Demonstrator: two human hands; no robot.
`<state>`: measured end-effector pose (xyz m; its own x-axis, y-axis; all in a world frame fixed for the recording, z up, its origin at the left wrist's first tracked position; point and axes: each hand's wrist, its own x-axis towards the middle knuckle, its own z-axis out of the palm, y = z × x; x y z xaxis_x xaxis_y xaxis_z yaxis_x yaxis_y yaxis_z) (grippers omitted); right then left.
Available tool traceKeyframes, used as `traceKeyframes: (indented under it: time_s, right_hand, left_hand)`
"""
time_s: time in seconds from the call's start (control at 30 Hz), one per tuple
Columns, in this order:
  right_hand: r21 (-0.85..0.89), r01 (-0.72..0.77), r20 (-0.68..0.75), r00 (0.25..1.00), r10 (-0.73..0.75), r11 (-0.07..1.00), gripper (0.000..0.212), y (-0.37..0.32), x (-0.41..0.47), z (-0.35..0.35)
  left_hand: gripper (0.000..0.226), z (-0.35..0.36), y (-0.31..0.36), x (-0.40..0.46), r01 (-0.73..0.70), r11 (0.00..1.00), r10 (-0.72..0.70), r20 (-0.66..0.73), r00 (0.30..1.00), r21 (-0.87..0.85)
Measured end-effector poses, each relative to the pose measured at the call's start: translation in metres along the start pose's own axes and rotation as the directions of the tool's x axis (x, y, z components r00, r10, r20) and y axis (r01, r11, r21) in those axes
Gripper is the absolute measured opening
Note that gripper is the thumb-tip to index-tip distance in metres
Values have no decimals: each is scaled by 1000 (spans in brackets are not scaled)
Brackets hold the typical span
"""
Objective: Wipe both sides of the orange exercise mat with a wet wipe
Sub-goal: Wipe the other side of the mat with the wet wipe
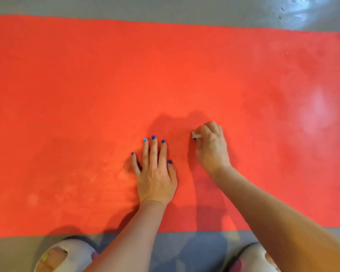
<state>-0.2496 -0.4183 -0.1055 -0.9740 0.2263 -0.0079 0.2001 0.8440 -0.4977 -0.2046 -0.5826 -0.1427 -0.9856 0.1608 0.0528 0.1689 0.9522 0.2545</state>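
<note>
Mat: the orange exercise mat (126,85) is being kept spread flat on the grey floor (165,8), filling most of the view, its rounded corner lying at the far right.
Left hand: the left hand (155,171) is being pressed palm-down on the mat, fingers spread wide and holding nothing.
Right hand: the right hand (211,146) is being curled tightly around a wet wipe (196,135), just beside the left.
Wipe: only a small white wad is being shown past the fingers, pressed against the mat.
Slippers: pale slippers (67,254) are being worn at the near edge, on the floor.
</note>
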Motion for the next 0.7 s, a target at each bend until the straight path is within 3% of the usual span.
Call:
traceKeyframes:
  time_s: [0.07,0.13,0.27,0.33,0.43,0.5,0.57,0.7]
  right_hand:
    - [16,176,151,973,-177,984,28,-3,-11,-2]
    - [-16,188,198,963,-181,982,25,20,6,-19]
    - [-119,-142,-3,990,142,983,16,68,33,-51]
    - [-126,-196,-54,980,191,972,17,59,26,-41]
    - [-40,-57,-12,998,56,998,13,10,-1,-11]
    - [-1,122,97,988,-121,993,13,-9,-18,-1]
    - [29,205,212,955,-207,978,16,1,-15,-10]
    - [-53,124,178,978,-113,991,21,51,-1,-45]
  left_hand:
    - [59,0,0,0,3,1000,-3,-15,1000,-11]
    - [58,1,1,0,9,1000,-9,-23,1000,-19]
    - [58,3,1,1,9,1000,-9,-27,1000,-18]
    - [58,3,1,0,9,1000,-9,-25,1000,-9]
    - [58,2,1,0,7,1000,-7,-28,1000,-11]
    - [58,3,0,0,9,1000,-10,-40,999,-16]
    - [58,3,0,0,12,1000,-13,-45,999,-25]
    - [57,2,2,0,14,1000,-15,-44,999,-20]
